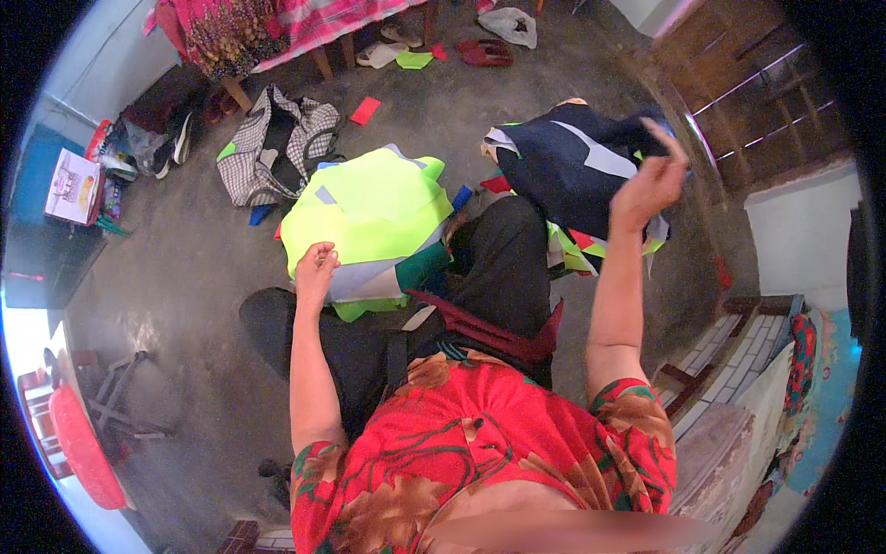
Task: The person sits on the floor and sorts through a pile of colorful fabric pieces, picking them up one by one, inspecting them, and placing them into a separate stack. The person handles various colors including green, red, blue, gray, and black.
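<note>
A pile of cut cloth lies in front of me at left, topped by a bright yellow-green cloth piece (388,208). Pale grey and dark green pieces (423,266) show beneath it. At the near left edge of the yellow-green piece, the fingers of my left hand (316,268) are bent and closed on its border. My right hand (651,189) is raised at the right side of a second pile, fingers stretched out and somewhat blurred. Beside those fingers lies a navy cloth piece (563,162) with a pale grey patch (604,159); whether they touch it is unclear.
A checked cloth bag (254,157) lies on the floor beyond the left pile, near a red scrap (365,111). Shoes (182,138) and a box (74,187) are at far left. A red chair (83,448) stands lower left. A cloth-covered bed (323,28) is at the back.
</note>
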Available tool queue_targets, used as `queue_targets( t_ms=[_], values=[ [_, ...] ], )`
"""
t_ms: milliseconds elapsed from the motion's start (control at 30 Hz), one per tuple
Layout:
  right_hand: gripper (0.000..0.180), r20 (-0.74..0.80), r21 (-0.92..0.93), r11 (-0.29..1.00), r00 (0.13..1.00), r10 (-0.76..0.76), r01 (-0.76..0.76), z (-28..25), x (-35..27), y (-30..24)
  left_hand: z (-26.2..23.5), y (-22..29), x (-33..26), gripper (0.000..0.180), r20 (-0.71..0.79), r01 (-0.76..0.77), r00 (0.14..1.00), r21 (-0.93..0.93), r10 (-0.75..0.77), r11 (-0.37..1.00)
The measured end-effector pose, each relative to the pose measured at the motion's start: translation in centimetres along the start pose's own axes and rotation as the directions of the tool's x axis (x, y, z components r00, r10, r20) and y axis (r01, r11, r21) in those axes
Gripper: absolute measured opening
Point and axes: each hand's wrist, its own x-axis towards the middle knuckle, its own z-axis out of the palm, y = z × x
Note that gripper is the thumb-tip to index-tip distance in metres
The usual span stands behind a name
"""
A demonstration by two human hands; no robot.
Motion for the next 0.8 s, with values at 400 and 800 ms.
queue_targets(
  t_ms=[400, 800],
  values=[
    [0.018, 0.547, 0.148, 0.773, 0.702, 0.456, -0.617, 7.2, -16.1, 3.5, -0.1, -0.2, 0.1, 0.031, 0.022, 0.078, 0.997, 0.058, -0.079, 0.995],
    [0.024, 0.317, -0.306, 0.951, 0.938, 0.138, -0.037, -3.7, -8.4, 8.9, 0.1, -0.8, -0.2, 0.028, 0.056, 0.126, 0.99, 0.033, -0.128, 0.991]
  ],
)
